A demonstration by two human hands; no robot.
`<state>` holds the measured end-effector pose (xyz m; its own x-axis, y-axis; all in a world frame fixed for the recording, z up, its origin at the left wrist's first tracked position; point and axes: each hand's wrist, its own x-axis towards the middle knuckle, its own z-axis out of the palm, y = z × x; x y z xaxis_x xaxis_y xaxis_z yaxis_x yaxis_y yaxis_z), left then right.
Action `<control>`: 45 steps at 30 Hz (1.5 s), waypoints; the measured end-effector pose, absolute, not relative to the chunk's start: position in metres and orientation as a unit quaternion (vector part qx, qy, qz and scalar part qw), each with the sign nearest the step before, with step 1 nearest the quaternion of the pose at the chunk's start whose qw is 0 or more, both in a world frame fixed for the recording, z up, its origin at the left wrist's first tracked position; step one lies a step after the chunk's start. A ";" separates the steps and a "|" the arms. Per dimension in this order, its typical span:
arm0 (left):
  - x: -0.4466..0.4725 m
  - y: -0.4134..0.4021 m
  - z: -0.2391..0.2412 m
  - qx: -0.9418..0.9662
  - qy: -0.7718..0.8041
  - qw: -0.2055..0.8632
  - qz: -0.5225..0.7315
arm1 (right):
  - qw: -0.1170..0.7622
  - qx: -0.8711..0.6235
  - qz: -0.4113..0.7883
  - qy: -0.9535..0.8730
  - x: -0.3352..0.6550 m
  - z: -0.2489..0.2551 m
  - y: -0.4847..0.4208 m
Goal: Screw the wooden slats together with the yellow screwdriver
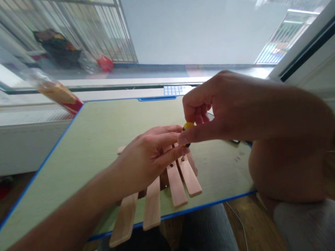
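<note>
Wooden bars (177, 185), flat, round-cornered, lie partly beneath the left hand (150, 151) (outstretched, grip unclear); the right hand (216, 109) pinches a rounded yellow-and-black handle (188, 126).

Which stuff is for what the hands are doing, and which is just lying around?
For the job:
yellow-and-black tool in the right hand
wooden bars under the left hand
brown piece beneath them

Just lying about:
plastic packet
red bag
white cable
</note>
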<state>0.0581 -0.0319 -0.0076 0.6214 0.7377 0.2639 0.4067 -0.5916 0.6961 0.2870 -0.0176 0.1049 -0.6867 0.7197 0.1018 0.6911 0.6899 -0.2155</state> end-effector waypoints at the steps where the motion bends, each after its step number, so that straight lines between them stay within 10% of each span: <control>1: 0.058 -0.032 -0.008 0.849 0.332 0.305 0.277 | 0.092 -0.377 0.085 -0.918 0.289 0.106 -0.018; 28: 0.056 -0.040 -0.029 0.889 0.293 0.106 0.335 | 0.052 -0.406 0.108 -0.906 0.281 0.117 -0.034; 45: 0.057 -0.047 -0.019 0.880 0.279 0.164 0.348 | 0.066 -0.405 0.103 -0.906 0.280 0.114 -0.033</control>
